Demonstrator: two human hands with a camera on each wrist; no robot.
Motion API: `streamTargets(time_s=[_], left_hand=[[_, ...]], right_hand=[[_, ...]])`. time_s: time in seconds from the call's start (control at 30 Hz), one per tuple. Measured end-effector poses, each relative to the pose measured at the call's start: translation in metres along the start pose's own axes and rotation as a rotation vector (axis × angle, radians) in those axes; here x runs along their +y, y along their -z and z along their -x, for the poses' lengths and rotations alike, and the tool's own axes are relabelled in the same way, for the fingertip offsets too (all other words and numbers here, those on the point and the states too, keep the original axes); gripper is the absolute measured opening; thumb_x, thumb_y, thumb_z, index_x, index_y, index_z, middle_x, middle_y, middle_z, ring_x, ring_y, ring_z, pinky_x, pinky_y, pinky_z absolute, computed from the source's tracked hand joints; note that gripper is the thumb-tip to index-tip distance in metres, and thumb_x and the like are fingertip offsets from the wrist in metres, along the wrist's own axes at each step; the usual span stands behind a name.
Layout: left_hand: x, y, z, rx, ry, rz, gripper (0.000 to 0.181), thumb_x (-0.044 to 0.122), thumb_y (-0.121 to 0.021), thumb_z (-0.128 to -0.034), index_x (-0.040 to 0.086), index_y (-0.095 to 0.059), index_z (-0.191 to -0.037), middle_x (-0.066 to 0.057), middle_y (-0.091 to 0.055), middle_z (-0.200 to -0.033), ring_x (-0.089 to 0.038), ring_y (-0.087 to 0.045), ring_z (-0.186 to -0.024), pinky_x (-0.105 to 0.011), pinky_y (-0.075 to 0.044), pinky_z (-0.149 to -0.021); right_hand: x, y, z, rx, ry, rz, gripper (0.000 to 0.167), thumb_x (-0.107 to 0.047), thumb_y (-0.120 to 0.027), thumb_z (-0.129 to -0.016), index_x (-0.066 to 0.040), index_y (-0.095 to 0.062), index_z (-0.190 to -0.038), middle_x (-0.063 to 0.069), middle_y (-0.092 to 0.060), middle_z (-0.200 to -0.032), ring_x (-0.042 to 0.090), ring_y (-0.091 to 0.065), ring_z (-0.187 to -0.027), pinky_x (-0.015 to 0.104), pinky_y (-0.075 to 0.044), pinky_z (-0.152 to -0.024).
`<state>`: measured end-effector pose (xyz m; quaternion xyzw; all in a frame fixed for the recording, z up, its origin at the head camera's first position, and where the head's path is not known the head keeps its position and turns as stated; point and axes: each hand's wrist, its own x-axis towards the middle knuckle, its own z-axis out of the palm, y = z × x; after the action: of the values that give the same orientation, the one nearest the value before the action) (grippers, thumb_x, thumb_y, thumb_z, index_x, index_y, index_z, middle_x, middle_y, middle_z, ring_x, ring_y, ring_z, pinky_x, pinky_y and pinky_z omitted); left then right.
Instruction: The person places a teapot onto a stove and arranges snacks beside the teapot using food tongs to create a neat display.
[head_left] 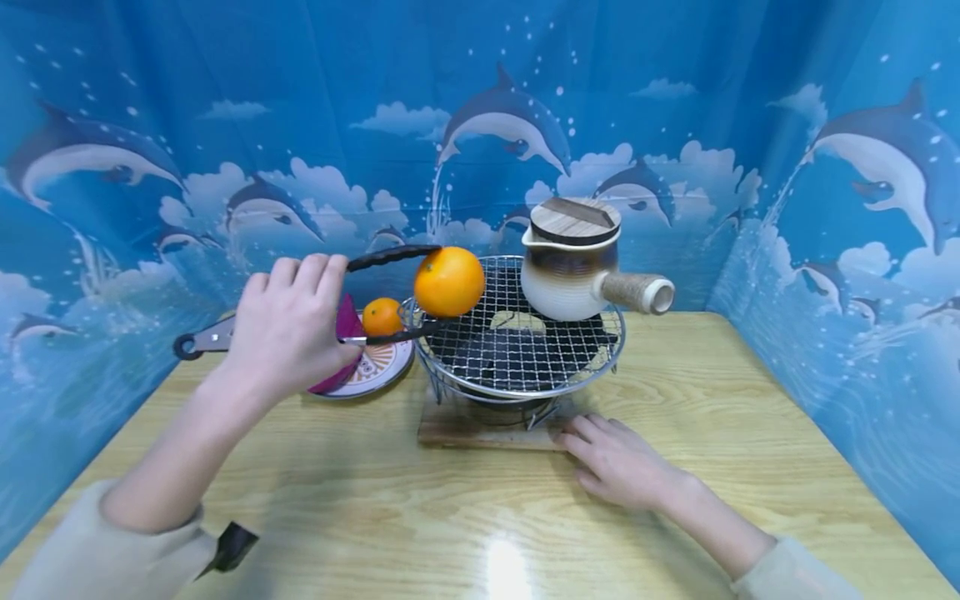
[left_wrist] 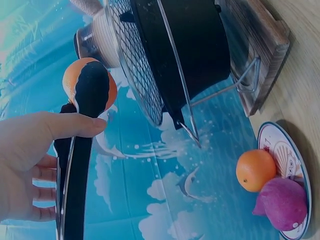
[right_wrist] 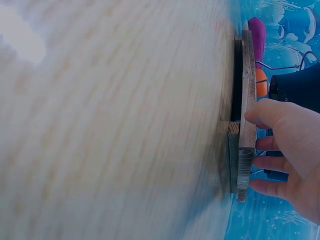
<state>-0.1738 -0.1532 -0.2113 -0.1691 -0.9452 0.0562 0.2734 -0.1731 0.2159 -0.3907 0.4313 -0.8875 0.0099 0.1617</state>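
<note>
My left hand (head_left: pixel 288 329) grips a pair of black-tipped metal tongs (left_wrist: pixel 77 175). An orange (head_left: pixel 448 282) sits between the tong tips, raised over the left part of a round wire grill rack (head_left: pixel 517 367). The rack tops a black stove (left_wrist: pixel 185 45), which stands on a wooden board (head_left: pixel 480 435). My right hand (head_left: pixel 626 467) holds the board's near right corner, the thumb at its front edge and the fingertips on it. Upon the rack's right side stands a side-handled ceramic pot (head_left: pixel 562 279) with a wooden lid.
Left of the stove, a patterned plate (head_left: pixel 390 375) carries a smaller orange fruit (left_wrist: pixel 255 170) and a purple sweet potato (left_wrist: pixel 284 204). The light wooden table (head_left: pixel 375 517) is bordered at the back and sides by a blue dolphin-print curtain (head_left: pixel 337 100).
</note>
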Motion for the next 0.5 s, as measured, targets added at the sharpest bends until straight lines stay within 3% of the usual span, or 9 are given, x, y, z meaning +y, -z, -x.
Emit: streamTargets(time_s=[0.3,0.5], left_hand=[[0.01,-0.002,-0.003,0.077,-0.103,0.039,0.09,0.036,-0.083,-0.0571,-0.006,-0.046,-0.127,-0.024,-0.052,-0.119,-0.042,-0.047,-0.101,-0.053,-0.042,-0.078],[0.018,-0.002,-0.006,0.102,-0.136,0.044,0.089,0.036,-0.083,-0.0556,-0.005,-0.047,-0.127,-0.022,-0.053,-0.119,-0.04,-0.048,-0.101,-0.05,-0.043,-0.076]], right_hand=[[0.0,0.0,-0.001,0.003,0.002,-0.001,0.039,-0.019,-0.068,-0.075,-0.012,-0.06,-0.112,0.001,-0.054,-0.103,0.019,-0.054,-0.095,0.036,-0.05,-0.075],[0.0,0.0,0.0,-0.007,-0.004,-0.003,0.038,-0.019,-0.068,-0.076,-0.012,-0.06,-0.112,0.001,-0.054,-0.103,0.02,-0.054,-0.096,0.037,-0.049,-0.078]])
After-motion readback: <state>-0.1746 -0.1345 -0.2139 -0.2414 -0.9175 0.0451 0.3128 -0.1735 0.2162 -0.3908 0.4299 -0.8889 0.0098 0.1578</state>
